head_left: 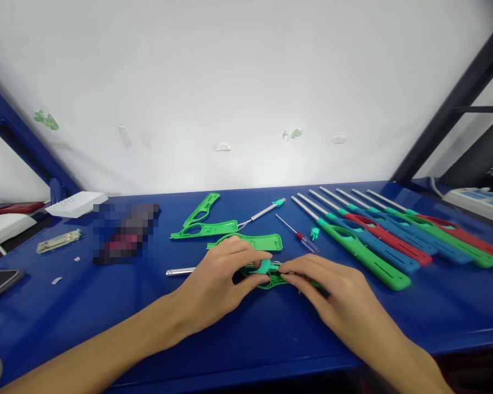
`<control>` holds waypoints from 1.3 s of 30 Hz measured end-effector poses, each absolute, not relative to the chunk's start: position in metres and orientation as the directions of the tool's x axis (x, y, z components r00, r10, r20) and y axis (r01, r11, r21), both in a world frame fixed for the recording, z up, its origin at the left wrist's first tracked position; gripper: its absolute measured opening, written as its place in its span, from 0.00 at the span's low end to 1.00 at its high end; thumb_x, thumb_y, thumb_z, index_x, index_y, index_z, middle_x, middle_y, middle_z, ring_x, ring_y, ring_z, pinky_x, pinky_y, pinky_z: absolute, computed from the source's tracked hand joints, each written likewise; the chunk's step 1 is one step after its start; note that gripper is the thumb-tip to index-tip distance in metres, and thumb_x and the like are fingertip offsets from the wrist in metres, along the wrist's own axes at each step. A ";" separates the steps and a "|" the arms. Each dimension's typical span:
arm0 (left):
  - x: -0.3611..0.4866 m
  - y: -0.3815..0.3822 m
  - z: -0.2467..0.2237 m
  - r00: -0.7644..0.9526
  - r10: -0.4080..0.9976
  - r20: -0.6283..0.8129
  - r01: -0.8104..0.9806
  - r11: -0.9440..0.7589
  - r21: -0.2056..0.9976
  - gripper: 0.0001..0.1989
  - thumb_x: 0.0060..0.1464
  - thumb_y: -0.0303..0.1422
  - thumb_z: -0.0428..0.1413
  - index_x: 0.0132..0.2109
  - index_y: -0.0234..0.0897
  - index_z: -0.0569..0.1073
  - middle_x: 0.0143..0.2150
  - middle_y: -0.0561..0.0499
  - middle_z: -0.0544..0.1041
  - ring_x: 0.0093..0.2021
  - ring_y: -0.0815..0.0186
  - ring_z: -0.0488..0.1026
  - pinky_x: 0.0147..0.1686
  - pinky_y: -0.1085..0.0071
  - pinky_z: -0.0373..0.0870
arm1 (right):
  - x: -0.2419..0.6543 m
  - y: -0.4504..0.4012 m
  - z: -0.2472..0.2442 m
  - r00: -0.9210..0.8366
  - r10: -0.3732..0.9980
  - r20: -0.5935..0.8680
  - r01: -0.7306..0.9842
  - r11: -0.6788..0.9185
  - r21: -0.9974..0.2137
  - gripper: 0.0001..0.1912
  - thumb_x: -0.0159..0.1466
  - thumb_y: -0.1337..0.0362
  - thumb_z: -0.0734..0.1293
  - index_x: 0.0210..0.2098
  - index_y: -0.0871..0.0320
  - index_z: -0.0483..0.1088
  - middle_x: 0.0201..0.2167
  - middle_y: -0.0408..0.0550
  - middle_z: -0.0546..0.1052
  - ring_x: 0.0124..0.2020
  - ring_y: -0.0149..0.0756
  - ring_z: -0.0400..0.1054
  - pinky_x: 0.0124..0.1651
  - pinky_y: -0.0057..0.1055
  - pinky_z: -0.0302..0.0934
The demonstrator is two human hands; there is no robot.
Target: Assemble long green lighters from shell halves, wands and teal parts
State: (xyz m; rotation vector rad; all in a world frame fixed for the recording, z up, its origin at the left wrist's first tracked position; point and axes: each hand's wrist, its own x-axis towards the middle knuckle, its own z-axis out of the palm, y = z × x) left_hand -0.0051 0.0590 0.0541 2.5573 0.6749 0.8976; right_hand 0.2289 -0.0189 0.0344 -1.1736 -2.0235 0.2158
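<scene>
My left hand (225,273) pinches a teal trigger piece (263,267) between thumb and fingers, over an open green lighter half (276,280). A metal tube (181,271) sticks out to the left from under that hand. On the right side of the same half, my right hand (324,279) is closed, fingertips together at the inner parts; what they grip is too small to make out. Behind my hands lie another green shell half (263,242), two more green halves (217,229) (202,209) and a metal rod with a teal piece (267,210).
A screwdriver (306,241) and a small teal part (314,233) lie behind my right hand. Several lighters in green, blue and red, including a green one (365,254), lie in a row at the right. A white box (77,203) and a phone (0,284) are at the left.
</scene>
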 end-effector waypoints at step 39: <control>0.002 0.046 0.045 0.588 0.762 0.272 0.397 -0.565 0.723 0.12 0.67 0.37 0.63 0.36 0.34 0.76 0.38 0.52 0.81 0.37 0.67 0.80 0.39 0.67 0.79 | 0.227 -0.020 0.038 -0.205 0.840 0.503 0.630 0.507 -0.589 0.07 0.76 0.68 0.66 0.50 0.57 0.75 0.45 0.45 0.81 0.44 0.35 0.78 0.49 0.36 0.75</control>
